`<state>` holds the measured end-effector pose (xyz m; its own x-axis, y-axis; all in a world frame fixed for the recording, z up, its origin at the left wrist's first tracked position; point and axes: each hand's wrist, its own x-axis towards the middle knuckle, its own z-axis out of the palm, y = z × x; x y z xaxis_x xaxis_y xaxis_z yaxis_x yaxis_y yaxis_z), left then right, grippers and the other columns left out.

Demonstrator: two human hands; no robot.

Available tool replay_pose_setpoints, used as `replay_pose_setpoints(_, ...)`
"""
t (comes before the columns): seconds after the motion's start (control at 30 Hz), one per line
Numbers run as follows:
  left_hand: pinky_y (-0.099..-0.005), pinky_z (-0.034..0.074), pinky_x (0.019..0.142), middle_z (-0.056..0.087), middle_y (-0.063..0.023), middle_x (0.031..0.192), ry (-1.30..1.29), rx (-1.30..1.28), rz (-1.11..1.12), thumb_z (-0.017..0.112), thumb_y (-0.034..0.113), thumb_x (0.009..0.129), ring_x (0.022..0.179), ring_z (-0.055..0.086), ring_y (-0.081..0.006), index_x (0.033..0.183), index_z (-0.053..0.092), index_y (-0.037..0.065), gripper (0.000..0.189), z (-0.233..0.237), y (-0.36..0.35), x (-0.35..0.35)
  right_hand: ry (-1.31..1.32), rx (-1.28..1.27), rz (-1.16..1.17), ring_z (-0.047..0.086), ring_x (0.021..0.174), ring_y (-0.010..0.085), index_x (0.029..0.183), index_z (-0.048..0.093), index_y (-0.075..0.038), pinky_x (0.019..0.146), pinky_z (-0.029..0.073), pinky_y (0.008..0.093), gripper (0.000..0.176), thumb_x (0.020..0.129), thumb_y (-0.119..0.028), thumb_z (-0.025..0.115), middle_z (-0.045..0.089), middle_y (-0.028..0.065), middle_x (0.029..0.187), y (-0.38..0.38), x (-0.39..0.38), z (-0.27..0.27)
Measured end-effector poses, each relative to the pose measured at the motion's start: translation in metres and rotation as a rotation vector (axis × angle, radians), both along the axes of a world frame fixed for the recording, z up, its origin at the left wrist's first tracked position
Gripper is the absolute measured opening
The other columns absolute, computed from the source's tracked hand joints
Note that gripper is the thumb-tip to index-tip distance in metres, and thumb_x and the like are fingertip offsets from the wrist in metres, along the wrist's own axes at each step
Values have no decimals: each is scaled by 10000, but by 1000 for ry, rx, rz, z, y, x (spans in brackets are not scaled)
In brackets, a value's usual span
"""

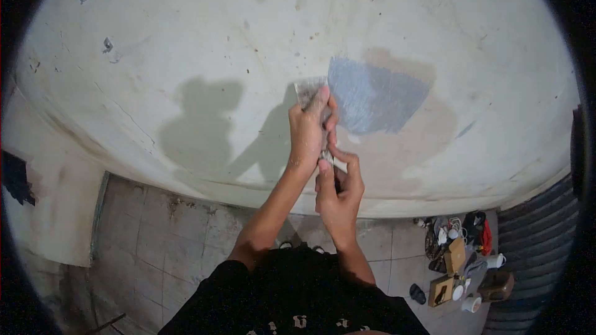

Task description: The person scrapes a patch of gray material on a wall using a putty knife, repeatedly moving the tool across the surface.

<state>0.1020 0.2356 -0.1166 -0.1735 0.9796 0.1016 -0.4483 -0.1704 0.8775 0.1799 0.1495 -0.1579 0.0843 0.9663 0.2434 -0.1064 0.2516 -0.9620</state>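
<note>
A flat, greyish blade that widens toward its top, like a putty knife (308,87), stands upright in front of the pale wall. My left hand (307,133) is closed around its lower part, with the thumb and fingers laid along the blade. Just below, my right hand (339,195) is closed with thumb and fingers pinched at what looks like the handle end; a small whitish piece shows there. My fingers cover most of the handle. Right of the blade, a blue-grey patch (379,96) of coating marks the wall.
The wall (385,0) has stains, cracks and chipped spots. Grey tiles (180,248) cover the floor below. At the lower right lie cardboard boxes (441,290), white containers (472,303), a dark slipper (417,294) and a heap of cloths, beside a dark ribbed shutter (537,236).
</note>
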Motion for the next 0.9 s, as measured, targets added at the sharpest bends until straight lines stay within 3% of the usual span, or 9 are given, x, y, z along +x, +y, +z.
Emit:
replay_pose_setpoints(0.03, -252, 339, 362, 430, -12, 520, -2, -1, 7, 564, 379, 947, 382, 412, -109, 743, 542, 56, 383, -13, 0, 2, 6, -44, 1, 454, 641, 54, 1166, 517, 24, 537, 357, 225, 222, 959, -49, 551, 577, 37, 755, -4, 0, -4)
replay_pose_setpoints(0.13, -253, 343, 369, 438, -14, 522, -27, 10, -4, 555, 365, 953, 384, 412, -109, 751, 541, 55, 370, -20, 6, 0, -21, 26, 10, 376, 414, 39, 1190, 493, -24, 364, 258, 221, 255, 981, -155, 555, 507, 12, 585, 1, -3, -14)
replay_pose_setpoints(0.23, -253, 338, 356, 442, -19, 520, -21, 56, 1, 566, 357, 949, 383, 408, -110, 739, 538, 50, 372, 17, 1, -2, -1, 110, -11, 370, 402, 41, 1190, 495, -23, 361, 257, 222, 249, 979, -142, 553, 509, 14, 573, 7, -6, 12)
replay_pose_setpoints(0.37, -252, 348, 367, 440, -9, 518, -29, 1, -35, 556, 371, 954, 377, 410, -115, 744, 540, 55, 380, -15, 3, 2, -20, -9, 11, 370, 401, 36, 1205, 493, -35, 359, 244, 224, 258, 983, -154, 551, 506, 15, 580, 0, -1, -11)
replay_pose_setpoints(0.5, -255, 331, 334, 428, -17, 514, -29, 108, 5, 578, 368, 947, 371, 392, -107, 741, 543, 46, 383, 35, 5, -2, -16, 116, -3, 383, 408, 40, 1196, 489, -21, 369, 255, 216, 238, 982, -116, 533, 501, 13, 565, 10, -6, 30)
replay_pose_setpoints(0.67, -245, 348, 363, 437, -14, 522, 17, 5, -9, 548, 377, 957, 389, 409, -104, 735, 546, 48, 397, -17, 8, 1, 4, 18, 15, 379, 424, 28, 1209, 482, -21, 368, 259, 216, 262, 990, -152, 538, 512, 8, 599, 4, -2, -15)
replay_pose_setpoints(0.8, -246, 345, 360, 437, -16, 517, 6, 88, -26, 542, 374, 954, 384, 409, -110, 728, 542, 55, 392, 38, 6, -4, -10, 151, -5, 391, 426, 38, 1198, 481, -17, 366, 262, 218, 240, 992, -134, 524, 509, 9, 592, 11, -7, 31)
replay_pose_setpoints(0.9, -250, 340, 362, 439, -14, 520, 24, 4, -46, 541, 376, 954, 379, 412, -114, 732, 543, 56, 389, 5, 1, -2, -4, -27, -24, 432, 625, 54, 1197, 491, 20, 525, 344, 224, 261, 973, -102, 547, 512, 13, 669, -1, -6, 6)
